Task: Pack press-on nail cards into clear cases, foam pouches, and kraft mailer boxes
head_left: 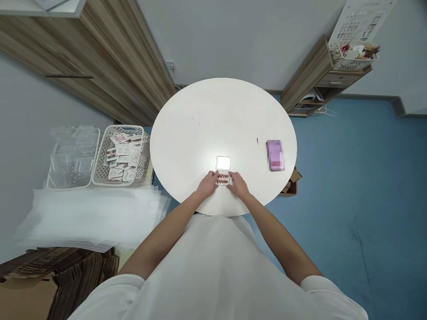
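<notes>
A small flip-top case (223, 163) lies open on the round white table (213, 106), near its front edge. Its bright lid is folded back, away from me. Two rows of glossy reddish-brown pieces (223, 178), shaped like press-on nails, fill the lower half. My left hand (207, 184) grips the case's left side between thumb and fingers. On the opposite side, my right hand (238, 185) holds the right edge the same way. The case's side edges are partly hidden under my fingertips.
A pixelated purple item (275, 155) lies at the table's right. Left of the table stand a white basket (145, 153) of small printed cards, a bin of clear plastic boxes (73, 155), white sheets (90, 218) and folded cardboard (80, 280). An open carton (291, 189) sits below the right edge.
</notes>
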`<act>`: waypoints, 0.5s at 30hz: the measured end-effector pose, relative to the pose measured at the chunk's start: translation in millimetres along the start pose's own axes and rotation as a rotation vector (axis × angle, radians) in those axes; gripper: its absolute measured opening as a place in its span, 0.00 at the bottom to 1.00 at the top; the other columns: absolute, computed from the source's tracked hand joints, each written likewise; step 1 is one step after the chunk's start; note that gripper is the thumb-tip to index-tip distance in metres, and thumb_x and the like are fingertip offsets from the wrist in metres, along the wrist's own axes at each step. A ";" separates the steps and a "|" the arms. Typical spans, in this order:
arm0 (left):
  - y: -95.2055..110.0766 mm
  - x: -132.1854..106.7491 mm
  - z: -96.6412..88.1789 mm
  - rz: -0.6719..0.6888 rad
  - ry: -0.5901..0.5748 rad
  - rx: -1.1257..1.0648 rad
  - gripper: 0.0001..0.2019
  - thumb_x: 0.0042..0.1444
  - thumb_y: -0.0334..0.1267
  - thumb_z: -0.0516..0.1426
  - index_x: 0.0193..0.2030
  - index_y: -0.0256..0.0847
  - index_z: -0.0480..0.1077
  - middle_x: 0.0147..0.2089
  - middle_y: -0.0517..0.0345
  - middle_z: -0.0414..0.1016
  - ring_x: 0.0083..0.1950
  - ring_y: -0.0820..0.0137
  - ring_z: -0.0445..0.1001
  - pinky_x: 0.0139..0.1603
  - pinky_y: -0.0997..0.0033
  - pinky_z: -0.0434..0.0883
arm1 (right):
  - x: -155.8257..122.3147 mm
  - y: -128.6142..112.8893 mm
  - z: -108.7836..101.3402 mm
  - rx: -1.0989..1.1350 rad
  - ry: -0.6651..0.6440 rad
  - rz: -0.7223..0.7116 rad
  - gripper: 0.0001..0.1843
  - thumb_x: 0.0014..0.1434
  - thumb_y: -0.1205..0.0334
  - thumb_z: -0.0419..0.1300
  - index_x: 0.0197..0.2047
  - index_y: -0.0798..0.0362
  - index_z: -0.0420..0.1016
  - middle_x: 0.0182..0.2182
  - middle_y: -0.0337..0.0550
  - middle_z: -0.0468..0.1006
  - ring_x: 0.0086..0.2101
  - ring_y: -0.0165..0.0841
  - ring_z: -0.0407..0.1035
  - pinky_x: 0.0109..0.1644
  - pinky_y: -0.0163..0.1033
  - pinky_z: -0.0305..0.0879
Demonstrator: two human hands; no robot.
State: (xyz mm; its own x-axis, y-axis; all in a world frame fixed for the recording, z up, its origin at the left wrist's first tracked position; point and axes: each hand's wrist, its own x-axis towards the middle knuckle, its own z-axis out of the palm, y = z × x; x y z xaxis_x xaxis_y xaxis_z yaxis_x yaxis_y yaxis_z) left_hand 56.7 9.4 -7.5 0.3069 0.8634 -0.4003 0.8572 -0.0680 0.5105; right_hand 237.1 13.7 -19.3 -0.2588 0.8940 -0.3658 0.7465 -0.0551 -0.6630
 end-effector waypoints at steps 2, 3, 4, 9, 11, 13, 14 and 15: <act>-0.8 -2.3 1.2 -0.015 0.027 -0.057 0.33 0.48 0.33 0.54 0.61 0.42 0.46 0.50 0.49 0.58 0.44 0.65 0.66 0.37 0.70 0.63 | -1.5 -0.5 -0.4 0.018 0.009 0.011 0.33 0.47 0.66 0.58 0.57 0.48 0.54 0.48 0.45 0.64 0.45 0.36 0.62 0.45 0.41 0.62; -1.6 -3.6 2.0 -0.031 0.046 -0.099 0.34 0.48 0.34 0.55 0.61 0.42 0.45 0.50 0.49 0.58 0.45 0.65 0.65 0.38 0.69 0.63 | -2.6 -0.6 -0.8 0.039 0.011 0.015 0.34 0.46 0.66 0.58 0.57 0.48 0.54 0.48 0.45 0.64 0.45 0.36 0.62 0.45 0.42 0.62; -2.6 -4.8 2.7 -0.053 0.066 -0.150 0.35 0.47 0.35 0.56 0.61 0.42 0.45 0.50 0.48 0.58 0.45 0.65 0.66 0.39 0.69 0.64 | -3.8 -0.6 -1.2 0.070 0.012 0.023 0.34 0.46 0.66 0.58 0.57 0.48 0.54 0.48 0.45 0.64 0.44 0.35 0.63 0.46 0.42 0.62; -7.4 -6.5 6.2 -0.185 0.104 -0.384 0.19 0.47 0.36 0.55 0.48 0.39 0.61 0.42 0.52 0.64 0.36 0.71 0.67 0.37 0.71 0.65 | -6.7 -2.6 -1.1 0.356 0.019 0.174 0.36 0.45 0.67 0.58 0.58 0.49 0.52 0.47 0.44 0.65 0.36 0.29 0.66 0.43 0.38 0.65; -6.9 -5.9 7.2 -0.205 0.104 -0.440 0.12 0.47 0.34 0.54 0.40 0.39 0.64 0.37 0.56 0.65 0.32 0.74 0.66 0.36 0.72 0.64 | -6.0 -5.3 -0.1 0.461 0.008 0.231 0.35 0.45 0.69 0.58 0.58 0.51 0.54 0.46 0.45 0.66 0.33 0.26 0.67 0.41 0.36 0.66; -4.8 -6.9 8.0 -0.211 0.108 -0.504 0.08 0.47 0.33 0.54 0.36 0.39 0.66 0.34 0.60 0.66 0.29 0.75 0.64 0.35 0.73 0.64 | -5.7 -8.2 0.9 0.505 -0.005 0.249 0.34 0.44 0.70 0.58 0.56 0.52 0.57 0.44 0.44 0.67 0.31 0.25 0.67 0.39 0.35 0.66; -3.5 -8.5 8.2 -0.214 0.119 -0.550 0.07 0.46 0.33 0.54 0.35 0.39 0.67 0.32 0.61 0.67 0.29 0.76 0.64 0.34 0.73 0.64 | -6.0 -9.4 1.1 0.510 -0.009 0.244 0.33 0.43 0.70 0.58 0.55 0.53 0.58 0.44 0.44 0.67 0.30 0.25 0.67 0.38 0.35 0.66; -2.3 -10.8 8.3 -0.214 0.132 -0.603 0.08 0.46 0.32 0.54 0.35 0.40 0.67 0.32 0.61 0.67 0.29 0.76 0.64 0.34 0.73 0.64 | -6.9 -10.4 1.2 0.510 -0.009 0.233 0.33 0.43 0.71 0.58 0.54 0.53 0.60 0.43 0.43 0.67 0.29 0.25 0.66 0.37 0.35 0.66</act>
State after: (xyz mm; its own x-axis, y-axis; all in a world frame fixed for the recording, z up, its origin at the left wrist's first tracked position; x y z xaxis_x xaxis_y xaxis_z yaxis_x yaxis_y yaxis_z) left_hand 54.8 -3.9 -10.6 0.0690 0.8833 -0.4638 0.4997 0.3717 0.7824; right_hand 230.4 7.6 -10.6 -0.1292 0.8285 -0.5448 0.3938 -0.4614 -0.7950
